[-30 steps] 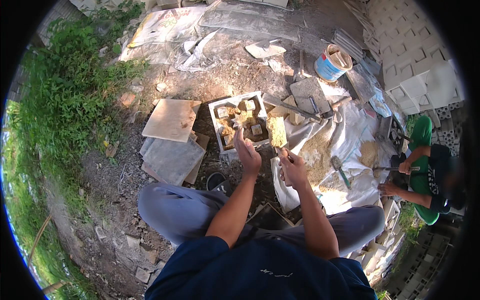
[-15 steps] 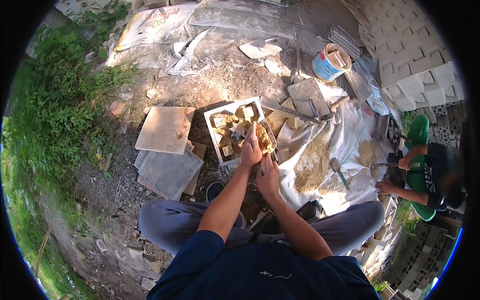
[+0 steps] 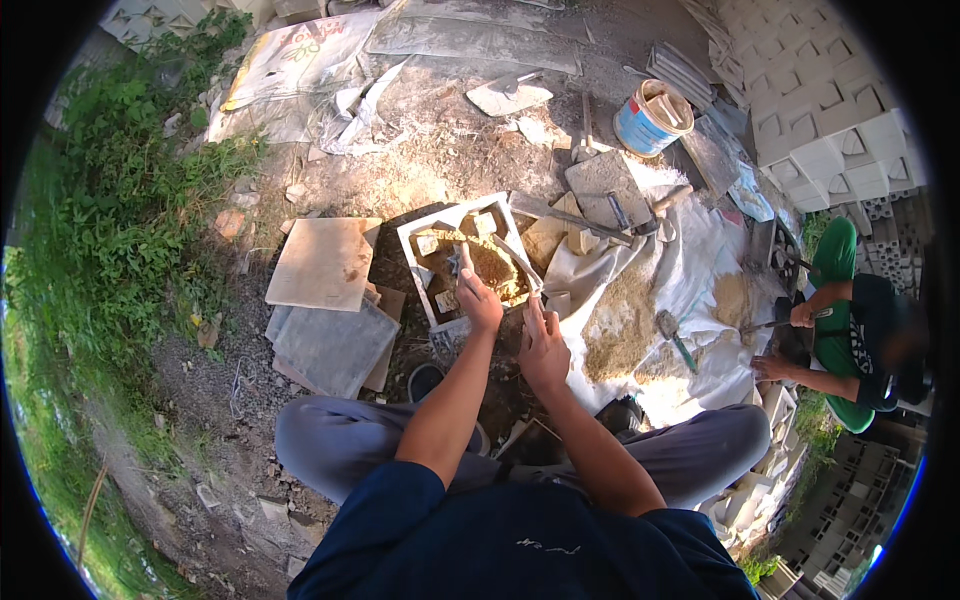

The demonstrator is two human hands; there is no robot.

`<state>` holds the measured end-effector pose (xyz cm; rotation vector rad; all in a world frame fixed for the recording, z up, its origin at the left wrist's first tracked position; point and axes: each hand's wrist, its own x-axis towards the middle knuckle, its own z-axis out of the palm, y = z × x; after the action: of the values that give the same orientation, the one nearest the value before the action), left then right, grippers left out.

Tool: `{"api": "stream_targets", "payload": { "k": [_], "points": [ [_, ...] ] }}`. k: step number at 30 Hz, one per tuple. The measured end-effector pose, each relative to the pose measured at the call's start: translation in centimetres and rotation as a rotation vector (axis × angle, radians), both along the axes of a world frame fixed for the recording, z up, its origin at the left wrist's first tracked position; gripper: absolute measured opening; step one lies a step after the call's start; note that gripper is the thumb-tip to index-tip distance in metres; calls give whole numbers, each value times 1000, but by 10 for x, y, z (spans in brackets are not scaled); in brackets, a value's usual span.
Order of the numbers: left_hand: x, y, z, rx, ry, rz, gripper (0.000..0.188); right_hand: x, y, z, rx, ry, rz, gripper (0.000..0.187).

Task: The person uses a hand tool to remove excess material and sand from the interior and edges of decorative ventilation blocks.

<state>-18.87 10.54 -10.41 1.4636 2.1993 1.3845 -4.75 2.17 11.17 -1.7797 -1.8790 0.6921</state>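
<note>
While the left hand (image 3: 480, 303) extends, fingers loosely open, over sandy mix (image 3: 490, 272), the right hand (image 3: 543, 348) grips what appears to be a trowel (image 3: 518, 262), blade edge-on, its long axis pointing away and leftward along the right side of one white square frame (image 3: 452, 212); the frame lies directly ahead, the left hand nearer its middle; inside are one grey star-shaped piece (image 3: 454, 263) and at least three pale blocks (image 3: 485, 223); beyond sit one bucket (image 3: 650, 128), one green-handled tool (image 3: 684, 352) and one co-worker (image 3: 868, 325).

Co-worker's head (image 3: 905, 345) blurred, wearer's shoe (image 3: 425, 382) partly hidden
</note>
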Motion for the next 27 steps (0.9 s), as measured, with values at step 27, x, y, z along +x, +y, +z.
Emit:
{"api": "stream_targets", "payload": {
  "k": [27],
  "points": [
    [310, -159, -11, -214, -122, -730, 57, 229, -165, -147, -198, 104, -670, 48]
  ]
}}
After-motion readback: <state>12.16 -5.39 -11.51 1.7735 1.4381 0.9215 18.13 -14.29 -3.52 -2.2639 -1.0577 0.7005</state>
